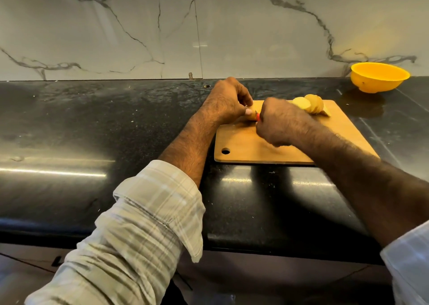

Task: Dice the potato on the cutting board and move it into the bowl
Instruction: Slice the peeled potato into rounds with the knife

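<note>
A wooden cutting board point(243, 145) lies on the black counter. At its far left edge my left hand point(226, 100) holds a potato piece point(251, 115) with curled fingers. My right hand point(278, 123) grips a knife whose red handle point(257, 117) just shows beside the piece; the blade is hidden. Two larger potato pieces point(310, 103) sit at the board's far right, cut faces showing. A yellow bowl point(378, 77) stands at the far right of the counter against the wall.
The black stone counter point(92, 130) runs wide to the left of the board. A marble wall point(139, 26) rises right behind it. The counter's front edge lies near my sleeves.
</note>
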The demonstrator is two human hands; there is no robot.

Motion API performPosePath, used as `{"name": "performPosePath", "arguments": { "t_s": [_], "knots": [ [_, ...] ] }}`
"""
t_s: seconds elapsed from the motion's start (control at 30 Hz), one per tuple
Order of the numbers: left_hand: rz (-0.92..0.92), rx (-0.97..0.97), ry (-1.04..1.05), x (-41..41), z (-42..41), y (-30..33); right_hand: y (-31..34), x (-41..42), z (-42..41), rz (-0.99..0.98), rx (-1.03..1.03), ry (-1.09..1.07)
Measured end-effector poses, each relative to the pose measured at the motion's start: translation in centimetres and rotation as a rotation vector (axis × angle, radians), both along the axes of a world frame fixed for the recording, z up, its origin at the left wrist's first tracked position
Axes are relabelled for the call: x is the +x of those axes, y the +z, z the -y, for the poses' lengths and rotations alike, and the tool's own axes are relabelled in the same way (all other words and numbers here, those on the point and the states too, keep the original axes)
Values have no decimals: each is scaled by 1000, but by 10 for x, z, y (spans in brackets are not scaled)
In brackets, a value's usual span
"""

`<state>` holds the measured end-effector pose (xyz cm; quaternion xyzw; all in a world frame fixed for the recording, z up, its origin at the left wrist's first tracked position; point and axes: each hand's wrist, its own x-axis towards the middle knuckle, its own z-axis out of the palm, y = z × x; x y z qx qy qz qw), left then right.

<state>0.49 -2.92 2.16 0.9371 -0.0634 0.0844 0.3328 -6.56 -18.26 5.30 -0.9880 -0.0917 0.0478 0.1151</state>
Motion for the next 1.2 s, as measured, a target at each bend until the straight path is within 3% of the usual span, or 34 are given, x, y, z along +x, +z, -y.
{"name": "performPosePath", "arguments": {
  "t_s": [0.43, 0.6, 0.83, 1.0, 1.2],
  "knots": [
    [10, 79, -34, -5, -5, 1, -7, -24, 4, 67, -326, 135],
    [5, 109, -32, -4, -2, -3, -5, -8, 16, 15, -204, 54],
    [-180, 29, -94, -1, -7, -7, -12, 5, 32, 25, -51, 13],
    [-190, -89, -61, 1, -9, -11, -15, 6, 40, 6, 18, -4],
    [-201, 56, -57, -3, -23, -3, -12, 7, 42, -17, 83, -45]
  ]
}}
